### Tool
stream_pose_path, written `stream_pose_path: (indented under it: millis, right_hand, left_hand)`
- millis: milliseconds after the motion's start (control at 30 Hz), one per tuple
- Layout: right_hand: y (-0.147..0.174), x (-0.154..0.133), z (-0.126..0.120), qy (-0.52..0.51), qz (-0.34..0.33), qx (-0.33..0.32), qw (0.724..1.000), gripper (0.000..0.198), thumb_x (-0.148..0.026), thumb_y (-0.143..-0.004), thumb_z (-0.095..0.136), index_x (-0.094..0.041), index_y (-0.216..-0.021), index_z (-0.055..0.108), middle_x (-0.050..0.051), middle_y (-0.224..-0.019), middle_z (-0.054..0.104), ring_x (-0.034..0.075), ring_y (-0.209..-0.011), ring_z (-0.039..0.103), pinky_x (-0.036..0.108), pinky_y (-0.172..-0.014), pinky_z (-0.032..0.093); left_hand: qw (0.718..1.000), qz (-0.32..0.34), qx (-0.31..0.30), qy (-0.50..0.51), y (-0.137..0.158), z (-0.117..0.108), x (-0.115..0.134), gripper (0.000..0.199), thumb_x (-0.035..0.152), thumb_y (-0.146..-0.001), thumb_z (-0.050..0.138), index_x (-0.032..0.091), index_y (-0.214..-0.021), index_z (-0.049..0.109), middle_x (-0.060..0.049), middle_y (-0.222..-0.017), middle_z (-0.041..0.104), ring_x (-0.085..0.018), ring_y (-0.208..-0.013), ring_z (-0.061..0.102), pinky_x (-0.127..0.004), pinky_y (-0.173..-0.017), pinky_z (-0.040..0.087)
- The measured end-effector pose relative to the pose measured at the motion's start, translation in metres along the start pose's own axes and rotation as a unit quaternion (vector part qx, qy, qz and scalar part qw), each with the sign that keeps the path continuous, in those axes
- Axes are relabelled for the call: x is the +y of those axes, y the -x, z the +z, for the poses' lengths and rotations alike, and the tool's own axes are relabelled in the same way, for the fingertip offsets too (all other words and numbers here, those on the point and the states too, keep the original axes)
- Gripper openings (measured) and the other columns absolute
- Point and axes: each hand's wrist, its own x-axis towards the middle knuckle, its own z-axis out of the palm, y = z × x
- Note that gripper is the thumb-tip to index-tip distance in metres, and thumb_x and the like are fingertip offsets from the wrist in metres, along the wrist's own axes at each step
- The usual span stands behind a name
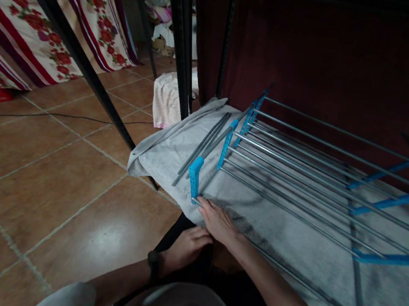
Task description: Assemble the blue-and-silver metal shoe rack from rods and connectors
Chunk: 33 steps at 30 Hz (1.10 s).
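Note:
A drying rack [290, 163] with thin metal rods and blue plastic joints lies on a grey cloth. My right hand [218, 222] is at the rack's near left corner, its fingers closed around the end of the nearest metal rod [297, 277], right beside a blue corner joint [194, 177]. This rod runs under my wrist and on toward the lower right. My left hand [190, 245] rests on my dark trouser leg just below the right one, fingers loosely bent, with nothing visible in it. Several loose metal tubes [204, 145] lie on the cloth left of the rack.
The grey cloth [160, 153] covers a low surface inside a black metal frame [181, 38]. A dark red panel [344, 56] stands behind. Brown floor tiles [48, 162] with a black cable [64, 115] spread to the left, below a flowered curtain [54, 16].

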Motion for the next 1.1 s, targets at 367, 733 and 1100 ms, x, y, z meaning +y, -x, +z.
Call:
stream_pose_path:
  millis: [367,733,1100]
  right_hand:
    - [-0.004,0.005,0.005,-0.012,0.009,-0.014,1.000,0.054,-0.029,-0.111,0.035,-0.030,-0.164,0.042,0.008,-0.142,0.070,0.026,-0.117,0.074,0.033,-0.094,0.055]
    - [-0.007,0.006,0.014,0.002,0.024,-0.018,1.000,0.054,-0.028,-0.111,0.033,-0.029,-0.165,0.042,0.010,-0.147,0.066,0.026,-0.122,0.070,0.035,-0.099,0.055]
    - [-0.011,0.024,0.025,-0.003,0.015,-0.031,0.999,0.058,-0.024,-0.110,0.033,-0.033,-0.168,0.037,0.009,-0.142,0.069,0.026,-0.123,0.070,0.039,-0.102,0.055]
  left_hand:
    - [0.937,-0.245,0.232,0.091,-0.045,-0.034,-0.047,0.021,0.018,-0.092,0.052,0.019,-0.111,0.060,-0.009,-0.111,0.067,-0.024,-0.107,0.066,-0.042,-0.099,0.057]
    - [0.943,-0.225,0.222,0.101,-0.048,-0.034,-0.053,0.028,0.009,-0.085,0.048,0.020,-0.107,0.062,-0.008,-0.110,0.068,-0.023,-0.109,0.066,-0.044,-0.103,0.056]
    - [0.937,-0.219,0.232,0.142,-0.047,-0.031,-0.066,0.019,0.019,-0.091,0.051,0.020,-0.108,0.060,-0.008,-0.111,0.063,-0.021,-0.105,0.063,-0.040,-0.097,0.057]
